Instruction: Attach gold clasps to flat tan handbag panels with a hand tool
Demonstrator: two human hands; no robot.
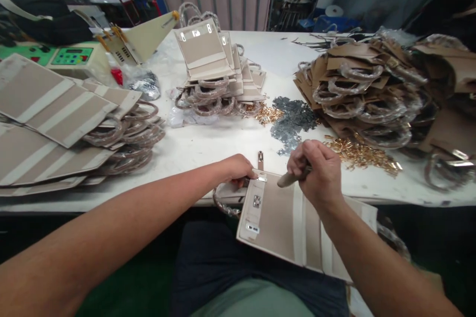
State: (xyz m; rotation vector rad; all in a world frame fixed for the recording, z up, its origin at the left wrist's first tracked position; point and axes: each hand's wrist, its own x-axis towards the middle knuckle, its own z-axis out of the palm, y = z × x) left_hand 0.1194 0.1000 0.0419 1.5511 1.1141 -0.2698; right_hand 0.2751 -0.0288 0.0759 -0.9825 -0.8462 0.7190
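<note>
A beige handbag panel (280,213) lies over the table's front edge, tilted, reaching out above my lap. Metal plates and a turn-lock fitting (257,201) sit along its left end, and a strap with a metal end (261,157) sticks out beyond its far edge. My left hand (240,169) is closed at the far left corner, fingers pinching the panel beside a metal plate. A plastic-wrapped handle (225,203) hangs just below that hand. In my right fist (316,168), above the panel, is a short, blunt greyish-brown tool (288,178); its kind is unclear.
Stacked beige panels with wrapped handles (55,109) stand at left, more (208,54) at centre back. Brown bag pieces (353,79) are heaped at right. Dark metal plates (290,121) and gold fittings (366,156) lie in loose piles. A machine with a green control panel (70,57) stands back left.
</note>
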